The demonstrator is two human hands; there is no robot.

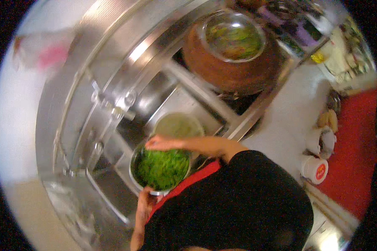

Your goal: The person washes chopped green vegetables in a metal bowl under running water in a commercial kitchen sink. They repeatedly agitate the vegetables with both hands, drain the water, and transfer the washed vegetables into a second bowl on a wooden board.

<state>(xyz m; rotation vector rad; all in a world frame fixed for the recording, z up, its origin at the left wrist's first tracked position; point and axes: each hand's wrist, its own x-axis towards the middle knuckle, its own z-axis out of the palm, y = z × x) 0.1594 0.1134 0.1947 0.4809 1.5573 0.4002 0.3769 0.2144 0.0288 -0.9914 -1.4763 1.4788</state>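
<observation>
My left hand [146,199] grips the near rim of a round metal bowl [132,174], its thumb on the rim. Chopped-looking leafy greens [165,168] fill the bowl. Over the bowl's far edge reaches my right hand [160,143], touching or just above the greens; blur hides its fingers. Directly behind, a second round vessel [179,124] holds pale, cloudy green liquid, partly covered by my right forearm.
A metal sink counter with taps [117,111] lies ahead. Beyond the vessels, a large brown wok [235,77] carries a clear-domed bowl of greens [234,37]. A white tub [314,169] and other containers stand on the floor at right, beside a red surface [353,153].
</observation>
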